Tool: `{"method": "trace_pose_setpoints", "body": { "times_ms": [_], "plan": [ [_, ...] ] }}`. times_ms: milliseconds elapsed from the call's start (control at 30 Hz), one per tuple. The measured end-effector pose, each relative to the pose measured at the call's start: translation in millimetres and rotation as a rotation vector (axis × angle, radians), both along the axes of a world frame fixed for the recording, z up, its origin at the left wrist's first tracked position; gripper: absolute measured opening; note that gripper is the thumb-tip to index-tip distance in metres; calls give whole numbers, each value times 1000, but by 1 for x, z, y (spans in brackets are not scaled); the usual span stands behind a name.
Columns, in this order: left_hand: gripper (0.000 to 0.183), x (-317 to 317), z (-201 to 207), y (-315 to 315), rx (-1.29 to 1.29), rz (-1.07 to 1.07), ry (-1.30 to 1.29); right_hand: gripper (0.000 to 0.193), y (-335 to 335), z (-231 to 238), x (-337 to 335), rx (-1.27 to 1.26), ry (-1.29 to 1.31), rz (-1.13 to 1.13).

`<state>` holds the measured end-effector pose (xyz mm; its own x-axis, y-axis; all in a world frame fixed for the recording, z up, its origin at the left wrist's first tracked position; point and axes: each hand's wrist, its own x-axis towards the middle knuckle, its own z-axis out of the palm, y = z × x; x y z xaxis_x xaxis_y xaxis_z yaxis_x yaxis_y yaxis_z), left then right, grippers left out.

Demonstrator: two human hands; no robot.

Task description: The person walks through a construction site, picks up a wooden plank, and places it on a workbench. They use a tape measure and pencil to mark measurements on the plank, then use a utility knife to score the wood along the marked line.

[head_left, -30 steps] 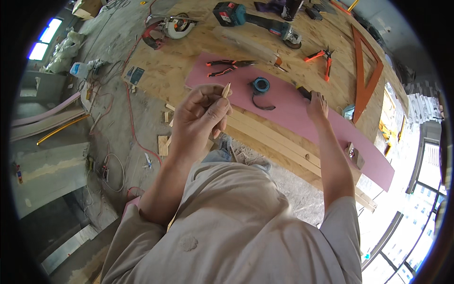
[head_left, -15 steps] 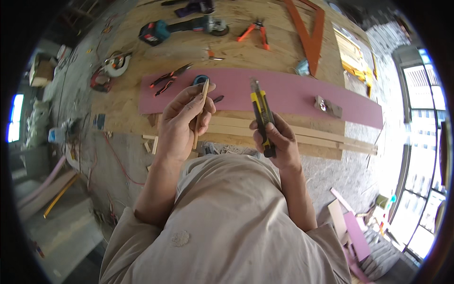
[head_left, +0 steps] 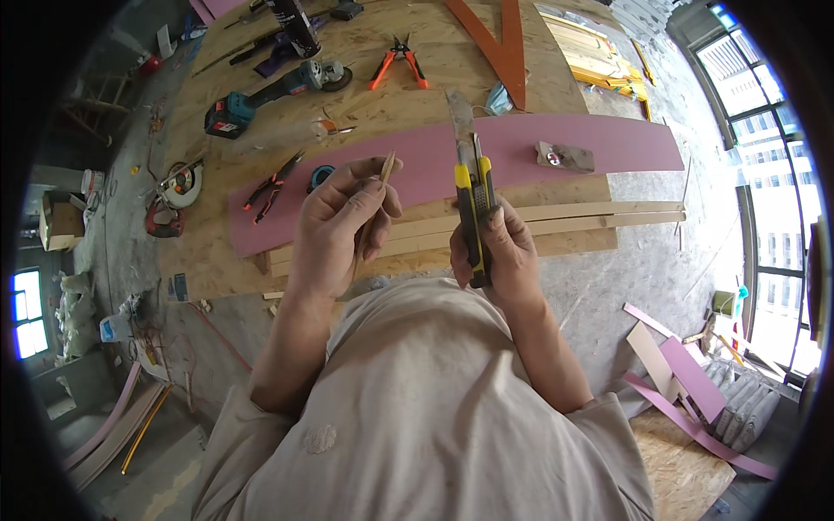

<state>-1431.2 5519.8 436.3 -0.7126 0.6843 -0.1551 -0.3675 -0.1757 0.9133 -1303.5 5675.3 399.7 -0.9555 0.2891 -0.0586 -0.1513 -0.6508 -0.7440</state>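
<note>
Left fingers (head_left: 361, 205) pinching 1 wooden stick (head_left: 387, 168), right fingers (head_left: 498, 223) clasping 1 knife (head_left: 475, 204), 1 grinder (head_left: 291, 83)

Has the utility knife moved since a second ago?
Yes: the knife moved from the far edge of the pink board toward the body, in the right hand.

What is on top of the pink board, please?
On the pink board lie orange-handled pliers, a round blue object and a wooden block with a metal part. The left hand partly covers the blue object; anything else behind the hand is hidden.
</note>
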Motion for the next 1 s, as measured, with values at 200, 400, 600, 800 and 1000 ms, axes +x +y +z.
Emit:
{"method": "trace_pose_setpoints", "body": {
  "times_ms": [200,400,600,800,1000],
  "plan": [
    [24,5,1,-1,-15,0,-10,27,-5,3,-6,193,-24,10],
    [26,9,-3,-4,-14,-1,5,29,-4,7,-3,220,-139,101],
    [24,14,2,-3,-14,2,15,39,1,0,0,219,8,78],
    [26,22,11,-6,-122,2,143,47,0,14,1,1186,109,-271],
    [25,30,19,-10,-107,22,201,49,6,13,9,1356,88,-308]
  ]
}}
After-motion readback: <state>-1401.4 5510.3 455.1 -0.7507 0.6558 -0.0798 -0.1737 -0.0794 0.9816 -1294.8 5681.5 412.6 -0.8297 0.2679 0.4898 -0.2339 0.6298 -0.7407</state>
